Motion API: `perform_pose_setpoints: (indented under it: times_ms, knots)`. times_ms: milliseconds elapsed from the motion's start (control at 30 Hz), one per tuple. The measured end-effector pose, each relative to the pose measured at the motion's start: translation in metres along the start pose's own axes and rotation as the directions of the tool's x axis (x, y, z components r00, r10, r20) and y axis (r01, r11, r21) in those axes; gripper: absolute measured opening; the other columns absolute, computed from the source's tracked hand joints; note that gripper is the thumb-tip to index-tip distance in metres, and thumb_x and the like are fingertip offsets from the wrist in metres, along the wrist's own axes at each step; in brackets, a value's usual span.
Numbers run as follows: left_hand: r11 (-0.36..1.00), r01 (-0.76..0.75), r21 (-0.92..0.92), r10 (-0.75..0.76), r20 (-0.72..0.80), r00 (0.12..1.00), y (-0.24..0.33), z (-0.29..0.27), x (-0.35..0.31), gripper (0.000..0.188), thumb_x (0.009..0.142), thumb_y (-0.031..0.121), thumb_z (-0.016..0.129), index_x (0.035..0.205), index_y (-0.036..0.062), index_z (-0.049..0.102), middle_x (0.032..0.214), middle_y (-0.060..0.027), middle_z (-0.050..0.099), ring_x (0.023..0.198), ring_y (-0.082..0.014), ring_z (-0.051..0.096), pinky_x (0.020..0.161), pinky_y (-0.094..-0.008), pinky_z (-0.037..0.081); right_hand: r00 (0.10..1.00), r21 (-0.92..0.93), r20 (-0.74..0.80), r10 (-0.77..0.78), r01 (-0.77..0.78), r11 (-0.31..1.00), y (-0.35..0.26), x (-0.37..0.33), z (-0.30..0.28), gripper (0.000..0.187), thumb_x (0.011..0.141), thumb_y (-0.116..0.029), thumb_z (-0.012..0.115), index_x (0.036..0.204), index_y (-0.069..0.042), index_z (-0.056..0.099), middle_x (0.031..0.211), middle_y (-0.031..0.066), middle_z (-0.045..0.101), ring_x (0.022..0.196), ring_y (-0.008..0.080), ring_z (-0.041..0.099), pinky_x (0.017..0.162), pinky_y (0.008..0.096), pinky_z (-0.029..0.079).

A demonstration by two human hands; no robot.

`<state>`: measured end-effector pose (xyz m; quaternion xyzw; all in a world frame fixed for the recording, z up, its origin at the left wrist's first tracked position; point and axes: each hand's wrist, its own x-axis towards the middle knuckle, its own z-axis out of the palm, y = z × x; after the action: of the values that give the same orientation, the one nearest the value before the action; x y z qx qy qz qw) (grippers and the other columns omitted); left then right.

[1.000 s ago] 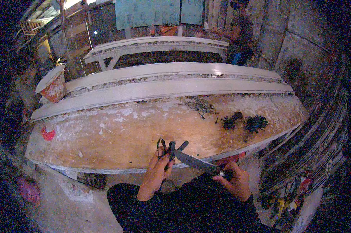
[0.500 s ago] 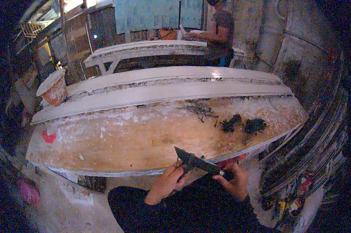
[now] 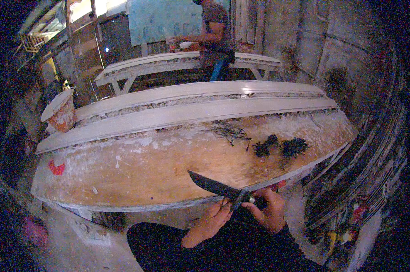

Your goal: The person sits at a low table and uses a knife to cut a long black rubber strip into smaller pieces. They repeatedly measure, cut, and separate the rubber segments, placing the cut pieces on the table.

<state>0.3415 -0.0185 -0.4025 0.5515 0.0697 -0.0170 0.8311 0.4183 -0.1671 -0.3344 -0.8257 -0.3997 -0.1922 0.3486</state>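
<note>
My right hand [image 3: 269, 212] is closed round the handle of a knife with a broad dark blade [image 3: 209, 184]. Its tip points up and to the left, over the near edge of the worn wooden table [image 3: 123, 177]. Close to the handle end, my left hand [image 3: 209, 222] has its fingers pinched on a dark, stringy piece [image 3: 237, 201] lying against the blade. Exactly what that piece is stays too blurred to make out. Two dark, tufted clumps [image 3: 266, 146] rest on the tabletop at the right, beside thin dark strands [image 3: 231, 133].
Long white moulded strips [image 3: 205, 109] run along the table's far side. A plaster-smeared orange bucket [image 3: 63, 117] stands at far left, above a red scrap [image 3: 56, 167]. Another person [image 3: 215, 29] works at a second white bench [image 3: 159, 64]. Long thin pieces [image 3: 350, 181] are stacked at right.
The blade has slid leftward through my left hand's grip, so the left fingers now sit near the handle. The person behind has moved left along the far bench. My view has shifted slightly.
</note>
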Motion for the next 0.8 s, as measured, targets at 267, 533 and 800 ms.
perform_pose_setpoints:
  times_ms: [267, 533, 800]
  knots:
    - [0.994, 0.088, 0.063, -0.088, 0.004, 0.996, 0.031, -0.005, -0.014, 0.024, 0.088, 0.032, 0.041, 0.083, 0.0093, 0.045, 0.058, 0.0038, 0.037, 0.047, -0.0053, 0.033, 0.04, -0.0199, 0.026, 0.992, -0.043, 0.051, 0.115, -0.113, 0.993, 0.021, -0.017, 0.0, 0.031, 0.065, -0.02, 0.071, 0.083, -0.002, 0.054, 0.073, 0.014, 0.059, 0.07, 0.0261, 0.06, 0.061, 0.0313, 0.046]
    - [0.995, -0.028, 0.097, 0.065, -0.401, 0.914, 0.075, -0.051, -0.057, 0.026, 0.086, 0.037, 0.044, 0.087, 0.0107, 0.048, 0.059, 0.005, 0.041, 0.05, -0.0045, 0.034, 0.043, -0.0193, 0.027, 0.795, 0.113, -0.291, 0.533, -0.524, 0.844, 0.102, -0.011, -0.043, 0.019, 0.079, -0.015, 0.057, 0.086, -0.002, 0.046, 0.069, 0.0062, 0.051, 0.062, 0.0156, 0.046, 0.057, 0.0301, 0.04]
    - [0.726, 0.012, 0.688, 0.392, -0.427, 0.815, 0.076, -0.042, -0.036, 0.031, 0.088, 0.032, 0.04, 0.085, 0.0031, 0.052, 0.057, -0.0073, 0.047, 0.054, -0.0192, 0.046, 0.048, -0.0333, 0.034, 0.974, 0.069, 0.154, 0.167, -0.179, 0.981, 0.035, -0.02, -0.036, 0.027, 0.069, -0.025, 0.067, 0.08, -0.005, 0.054, 0.068, 0.0108, 0.058, 0.059, 0.0213, 0.056, 0.055, 0.03, 0.043]
